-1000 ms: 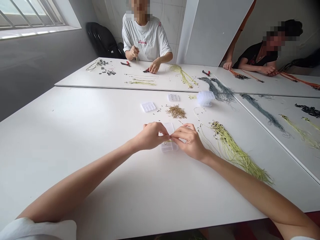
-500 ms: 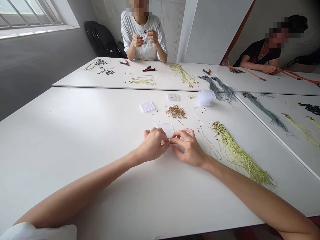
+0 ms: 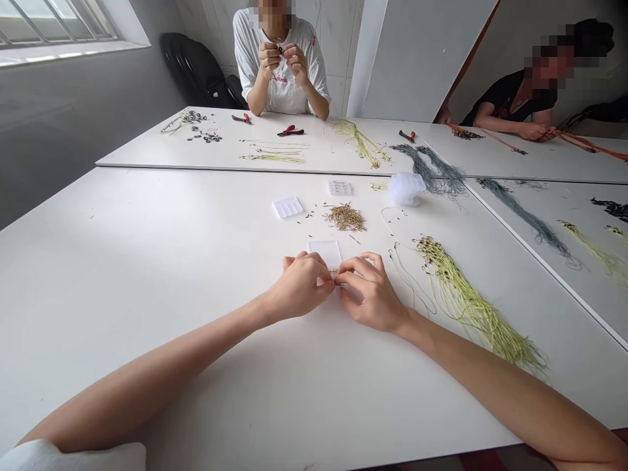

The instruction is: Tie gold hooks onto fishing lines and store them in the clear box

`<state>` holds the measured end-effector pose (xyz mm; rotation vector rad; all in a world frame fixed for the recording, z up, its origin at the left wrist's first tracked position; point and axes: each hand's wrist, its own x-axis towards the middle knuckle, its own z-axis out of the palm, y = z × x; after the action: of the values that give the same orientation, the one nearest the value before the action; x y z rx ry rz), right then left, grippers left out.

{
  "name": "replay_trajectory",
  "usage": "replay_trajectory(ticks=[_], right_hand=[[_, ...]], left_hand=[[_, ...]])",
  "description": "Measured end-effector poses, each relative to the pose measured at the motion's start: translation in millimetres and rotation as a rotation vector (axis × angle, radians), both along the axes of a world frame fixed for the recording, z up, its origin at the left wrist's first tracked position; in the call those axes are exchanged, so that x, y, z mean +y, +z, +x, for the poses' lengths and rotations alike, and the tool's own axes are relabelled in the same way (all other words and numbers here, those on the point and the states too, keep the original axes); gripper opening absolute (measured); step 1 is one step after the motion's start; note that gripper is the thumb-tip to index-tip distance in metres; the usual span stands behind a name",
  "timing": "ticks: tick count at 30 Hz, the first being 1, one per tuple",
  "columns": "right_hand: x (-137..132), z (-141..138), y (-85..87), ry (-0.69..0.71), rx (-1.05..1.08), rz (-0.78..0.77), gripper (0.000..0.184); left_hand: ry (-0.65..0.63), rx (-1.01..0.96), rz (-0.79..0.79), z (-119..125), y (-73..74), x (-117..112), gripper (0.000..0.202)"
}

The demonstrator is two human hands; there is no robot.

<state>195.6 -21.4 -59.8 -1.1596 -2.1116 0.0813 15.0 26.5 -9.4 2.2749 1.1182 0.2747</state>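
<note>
My left hand and my right hand meet in the middle of the white table. Thumb and fingers of each are closed in a pinch, tip to tip, on something too small to make out. Beneath the fingertips lies a clear plastic box, its front part hidden by my hands. A bit of gold-coloured metal shows at the box's near side. Just beyond is a heap of small gold-coloured metal pieces, with tiny dark bits scattered to its left.
Two small clear boxes, a left one and a right one, lie behind. A stack of clear plastic stands near grey-green cords. A yellow-green cord bundle lies right. Across sit two people; red-handled pliers lie there.
My fingertips have shifted very slightly and stay pinched together over the box. The person opposite has raised both hands and brought them closer together around a small dark piece.
</note>
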Motion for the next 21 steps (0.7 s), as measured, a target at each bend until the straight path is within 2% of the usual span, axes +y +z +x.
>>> replay_trajectory(ticks=[7, 21], right_hand=[[-0.7, -0.5, 0.5, -0.008, -0.036, -0.017, 0.018], [0.6, -0.2, -2.3, -0.011, 0.045, -0.04, 0.011]], left_hand=[[0.007, 0.018, 0.021, 1.4, -2.4, -0.1, 0.029], [-0.006, 0.039, 0.043, 0.0, -3.1, 0.5, 0.028]])
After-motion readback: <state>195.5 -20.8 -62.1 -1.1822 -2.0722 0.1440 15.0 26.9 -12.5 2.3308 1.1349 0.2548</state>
